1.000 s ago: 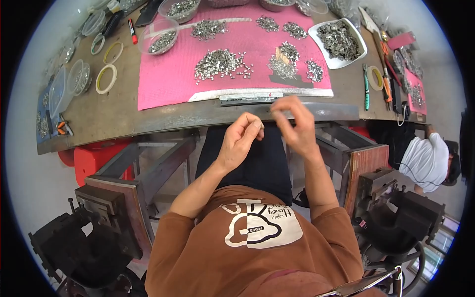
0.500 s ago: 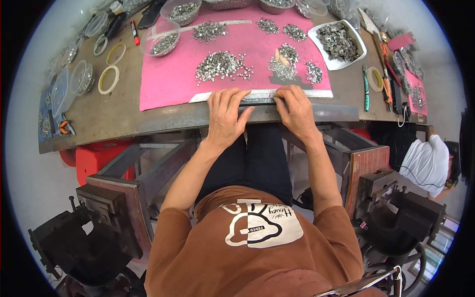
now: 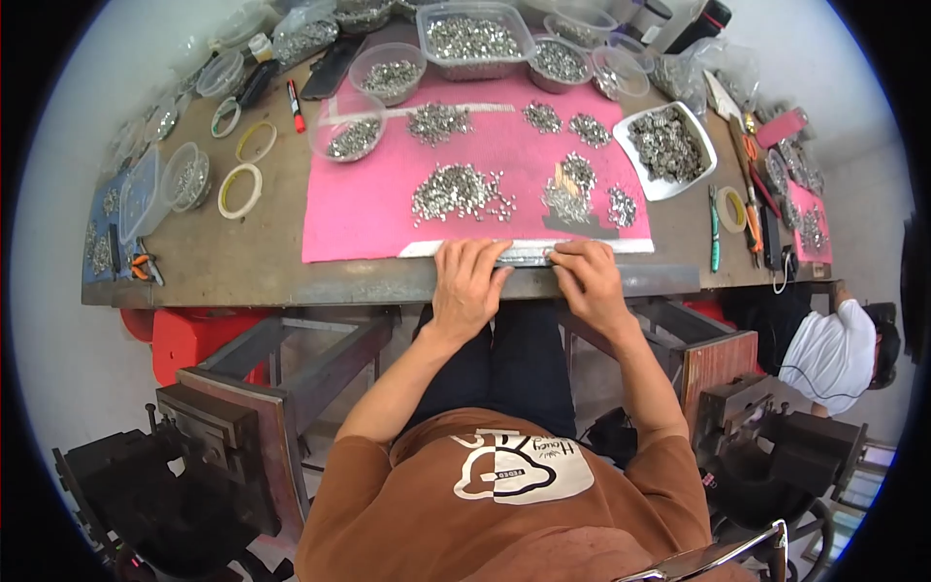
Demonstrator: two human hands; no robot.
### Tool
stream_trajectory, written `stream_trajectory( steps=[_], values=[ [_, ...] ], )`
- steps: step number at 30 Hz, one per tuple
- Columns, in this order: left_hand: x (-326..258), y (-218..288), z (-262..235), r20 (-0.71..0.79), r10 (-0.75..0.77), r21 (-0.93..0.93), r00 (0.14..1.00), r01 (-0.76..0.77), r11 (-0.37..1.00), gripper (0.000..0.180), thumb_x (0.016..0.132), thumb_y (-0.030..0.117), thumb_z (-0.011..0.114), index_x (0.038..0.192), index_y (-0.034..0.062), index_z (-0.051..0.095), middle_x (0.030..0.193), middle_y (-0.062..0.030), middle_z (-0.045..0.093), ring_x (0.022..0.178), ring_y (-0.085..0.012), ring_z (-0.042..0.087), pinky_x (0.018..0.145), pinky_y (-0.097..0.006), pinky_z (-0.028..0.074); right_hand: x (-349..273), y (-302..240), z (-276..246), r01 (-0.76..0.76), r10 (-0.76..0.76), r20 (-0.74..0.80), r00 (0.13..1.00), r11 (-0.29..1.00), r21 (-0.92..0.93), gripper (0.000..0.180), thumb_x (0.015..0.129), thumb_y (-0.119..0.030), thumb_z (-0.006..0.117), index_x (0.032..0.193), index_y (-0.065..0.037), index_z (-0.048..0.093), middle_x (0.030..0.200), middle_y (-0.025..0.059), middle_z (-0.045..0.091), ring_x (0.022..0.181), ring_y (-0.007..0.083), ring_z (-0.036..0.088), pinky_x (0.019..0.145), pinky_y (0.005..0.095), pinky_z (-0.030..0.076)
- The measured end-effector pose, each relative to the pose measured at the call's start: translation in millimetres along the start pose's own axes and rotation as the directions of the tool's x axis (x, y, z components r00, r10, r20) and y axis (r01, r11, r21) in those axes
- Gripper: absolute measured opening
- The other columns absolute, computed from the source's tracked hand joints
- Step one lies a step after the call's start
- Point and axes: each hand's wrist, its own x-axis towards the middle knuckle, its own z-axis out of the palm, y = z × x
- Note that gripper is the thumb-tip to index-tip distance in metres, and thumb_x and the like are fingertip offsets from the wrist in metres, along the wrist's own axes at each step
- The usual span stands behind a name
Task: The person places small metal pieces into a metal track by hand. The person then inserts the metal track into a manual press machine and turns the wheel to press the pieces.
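Note:
At the front edge of the table lies a narrow metallic strip [image 3: 525, 258], along the white-taped border of the pink mat [image 3: 373, 199]. My left hand [image 3: 469, 283] curls its fingers over the strip's left part, the thumb on the near side. At the strip's right end my right hand [image 3: 590, 283] is closed, thumb and index finger pinched close together; whatever is between them is too small to name. Just beyond the hands are a large pile of small shiny metal pieces [image 3: 456, 192] and a pile of thin metal pieces [image 3: 567, 204] beside a dark grey strip.
A white square dish [image 3: 705, 167] of metal pieces stands right of the mat; clear tubs [image 3: 529, 47] of pieces line the back. Tape rolls [image 3: 240, 191], a red marker [image 3: 296, 107] and pliers [image 3: 145, 267] lie left. A person in a white shirt [image 3: 826, 351] is at far right.
The view has tilted so the table sits lower in the picture and more tubs show at the back. Both hands remain at the strip; the right fingertips have shifted slightly.

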Motion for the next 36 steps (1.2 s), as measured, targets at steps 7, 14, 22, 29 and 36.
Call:
stream_trajectory(
  steps=[7,14,22,29,36],
  values=[
    [5,0,-1,-0.008,0.004,-0.027,1.0,-0.004,1.0,0.041,0.086,0.015,0.073,0.125,0.0075,0.063,0.112,-0.009,0.06,0.107,-0.0293,0.055,0.103,-0.05,0.037,107,28,16,-0.118,0.117,0.018,0.993,0.989,0.093,0.013,0.089,-0.004,0.066,0.102,-0.003,0.071,0.09,0.0129,0.068,0.084,0.0321,0.066,0.075,0.0403,0.05],
    [6,-3,-4,0.012,-0.071,-0.143,0.997,0.072,0.987,0.044,0.085,0.017,0.076,0.126,0.009,0.063,0.116,-0.0099,0.061,0.113,-0.03,0.056,0.108,-0.054,0.032,203,68,98,-0.188,0.189,0.115,0.975,0.982,-0.014,0.014,0.089,-0.015,0.07,0.094,-0.002,0.072,0.093,0.0166,0.069,0.089,0.0361,0.067,0.081,0.047,0.052],
    [94,-107,-49,0.018,-0.052,-0.018,0.998,0.052,0.998,0.016,0.091,0.01,0.066,0.107,0.0063,0.067,0.097,-0.0128,0.061,0.095,-0.0319,0.057,0.087,-0.045,0.046,215,77,100,-0.279,0.276,0.271,0.922,0.96,-0.026,0.02,0.085,-0.018,0.074,0.09,0.0,0.07,0.092,0.0196,0.071,0.087,0.0381,0.068,0.079,0.0483,0.052],
    [125,-135,-20,0.04,-0.033,0.182,0.999,0.025,0.983,0.015,0.087,0.011,0.073,0.101,0.0064,0.067,0.095,-0.0131,0.061,0.092,-0.0337,0.059,0.082,-0.045,0.05,206,89,98,-0.187,0.17,0.244,0.955,0.981,0.048,0.018,0.083,-0.015,0.072,0.091,0.001,0.07,0.085,0.0217,0.07,0.083,0.0408,0.068,0.075,0.0494,0.052],
    [134,-152,-10,-0.019,0.002,0.316,1.0,0.004,0.949,0.012,0.09,0.016,0.071,0.095,0.0072,0.067,0.091,-0.0127,0.063,0.09,-0.0329,0.062,0.081,-0.045,0.052,201,83,99,0.005,0.007,0.133,0.991,0.996,-0.09,0.018,0.088,-0.014,0.061,0.092,0.002,0.065,0.091,0.0247,0.067,0.09,0.0448,0.065,0.081,0.0532,0.05]
  ],
)
